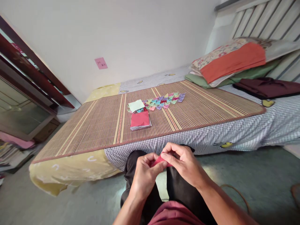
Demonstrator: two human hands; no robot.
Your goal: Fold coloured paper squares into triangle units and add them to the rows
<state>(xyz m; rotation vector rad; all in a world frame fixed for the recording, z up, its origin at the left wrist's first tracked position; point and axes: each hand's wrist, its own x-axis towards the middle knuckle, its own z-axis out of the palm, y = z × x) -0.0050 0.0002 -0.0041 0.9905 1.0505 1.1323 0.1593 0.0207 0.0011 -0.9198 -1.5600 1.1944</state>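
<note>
Between my two hands, above my knees, is a small piece of folded red paper (158,160). My left hand (145,170) pinches its left side between thumb and fingers. From the right, my right hand (181,161) grips it with thumb and forefinger; the fingers cover much of the paper. On the mat in front lies a stack of red-topped paper (140,120). Just behind that stack, a pale green sheet (136,106) rests on the left end of a cluster of small folded paper pieces (164,101) in many colours.
A striped bamboo mat (93,125) covers the bed, over a checked sheet (246,131). Folded bedding with an orange band (234,62) and dark maroon cloth (267,87) lie at the right. A pink wall socket (101,63) is on the wall behind.
</note>
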